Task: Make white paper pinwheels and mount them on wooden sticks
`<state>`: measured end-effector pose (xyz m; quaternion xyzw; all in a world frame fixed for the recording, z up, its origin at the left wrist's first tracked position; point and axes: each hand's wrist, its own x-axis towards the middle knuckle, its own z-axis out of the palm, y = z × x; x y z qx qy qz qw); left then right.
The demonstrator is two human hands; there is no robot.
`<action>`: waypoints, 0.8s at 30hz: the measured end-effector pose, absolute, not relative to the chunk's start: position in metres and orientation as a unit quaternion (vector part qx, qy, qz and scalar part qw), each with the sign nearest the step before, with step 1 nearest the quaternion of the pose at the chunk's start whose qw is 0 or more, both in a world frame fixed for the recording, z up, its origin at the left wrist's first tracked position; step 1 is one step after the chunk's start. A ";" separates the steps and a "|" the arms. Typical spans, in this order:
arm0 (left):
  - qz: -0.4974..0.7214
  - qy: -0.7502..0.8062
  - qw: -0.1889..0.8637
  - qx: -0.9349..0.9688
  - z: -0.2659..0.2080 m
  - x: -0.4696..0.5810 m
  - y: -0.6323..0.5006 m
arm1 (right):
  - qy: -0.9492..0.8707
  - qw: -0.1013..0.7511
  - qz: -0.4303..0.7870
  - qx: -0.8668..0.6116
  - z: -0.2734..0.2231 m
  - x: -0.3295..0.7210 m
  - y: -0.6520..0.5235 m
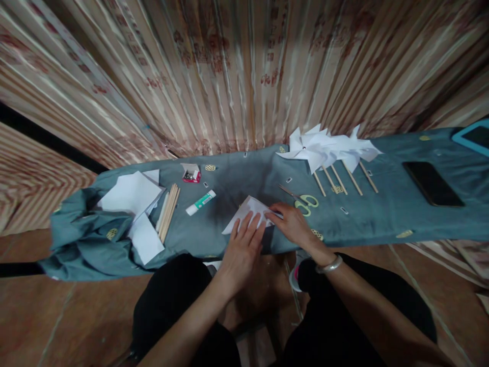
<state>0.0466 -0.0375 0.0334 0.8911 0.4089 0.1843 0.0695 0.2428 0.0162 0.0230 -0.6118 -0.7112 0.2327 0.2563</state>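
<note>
A white sheet of paper (250,205), folded into a triangle, lies on the cloth-covered table in front of me. Fingers stretched, my left hand (241,250) rests flat on top of it. My right hand (293,223) has its fingers closed at the paper's right corner; the fingertips partly hide that corner. Just beyond my right hand are scissors (306,203) with light green handles. To the left of the paper lies a green and white glue stick (201,202).
A small red box (191,173) of pins, wooden sticks (170,211) and loose white paper sheets (132,191) lie at left. Several paper pinwheels (328,147) on sticks rest at back right. Farther right are a black phone (433,183) and a blue-framed device (476,136). A curtain (244,76) hangs behind.
</note>
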 end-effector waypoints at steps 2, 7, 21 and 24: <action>0.152 0.397 0.075 0.902 0.029 0.054 -0.036 | -0.716 0.251 0.220 -0.613 0.023 0.241 0.018; 0.126 0.402 0.082 0.903 0.013 0.054 -0.032 | -0.721 0.235 0.192 -0.623 0.018 0.238 0.022; 0.117 0.428 0.085 0.892 0.008 0.048 -0.031 | -0.723 0.236 0.150 -0.631 0.012 0.230 0.028; 0.116 0.430 0.084 0.892 0.009 0.047 -0.031 | -0.726 0.233 0.144 -0.631 0.012 0.228 0.029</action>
